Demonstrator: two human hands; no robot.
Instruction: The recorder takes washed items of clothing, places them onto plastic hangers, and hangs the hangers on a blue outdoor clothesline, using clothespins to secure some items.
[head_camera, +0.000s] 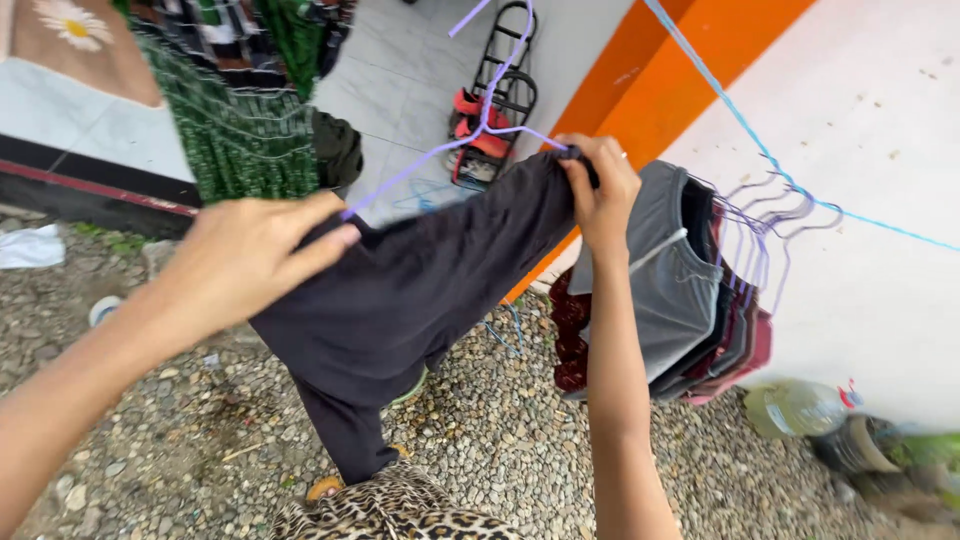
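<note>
A dark navy garment (420, 290) hangs on a purple wire hanger (470, 135) in front of me. My left hand (250, 250) grips the garment's left shoulder over the hanger arm. Gripping the right shoulder at the hanger's other end is my right hand (600, 185). Just right of it, a blue clothesline (740, 120) carries several hangers with a grey top (670, 270) and dark red clothes (740, 350) bunched together.
Gravel ground (500, 430) lies below. A white wall (860, 250) with an orange stripe stands on the right, with a plastic bottle (795, 405) at its foot. A black shoe rack (495, 100) and green checked cloth (240, 120) are farther off. Leopard-print cloth (390, 510) shows at the bottom.
</note>
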